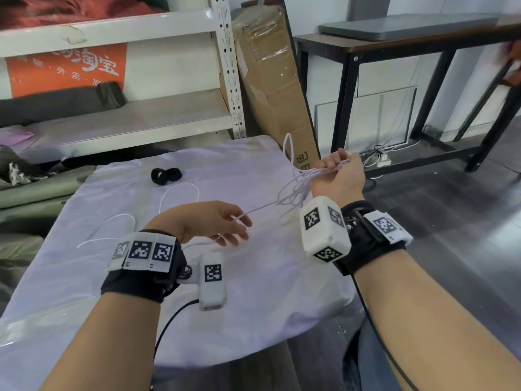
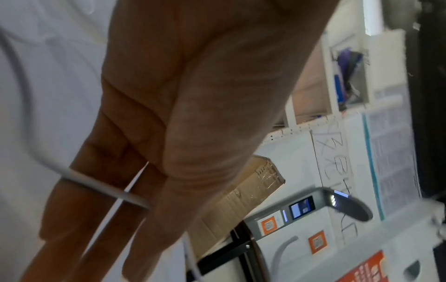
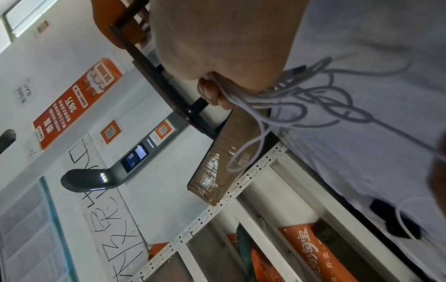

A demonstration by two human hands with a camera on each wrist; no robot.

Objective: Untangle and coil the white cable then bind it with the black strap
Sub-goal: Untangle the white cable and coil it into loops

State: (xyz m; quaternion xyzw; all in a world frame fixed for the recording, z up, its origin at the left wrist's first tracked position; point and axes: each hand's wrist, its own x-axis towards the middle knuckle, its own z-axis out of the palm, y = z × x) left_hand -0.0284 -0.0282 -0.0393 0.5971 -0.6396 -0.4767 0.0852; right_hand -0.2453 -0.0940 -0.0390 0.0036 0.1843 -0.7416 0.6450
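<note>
The white cable (image 1: 293, 193) is a tangle of loops hanging from my right hand (image 1: 337, 165), which grips a bunch of strands in a fist above the table's right edge. In the right wrist view the loops (image 3: 289, 106) spill from the fist (image 3: 217, 93), with a plug end beside them. One taut strand runs down-left to my left hand (image 1: 236, 225), held between thumb and nearly straight fingers (image 2: 101, 238). The remaining cable (image 1: 180, 190) lies loose on the cloth. The black strap (image 1: 166, 175) lies curled near the far edge, untouched.
A pale cloth (image 1: 141, 277) covers the table. Behind it stand a metal shelf (image 1: 231, 80) and a leaning cardboard box (image 1: 270, 80). A black-framed table (image 1: 346, 88) stands at the right over dark floor.
</note>
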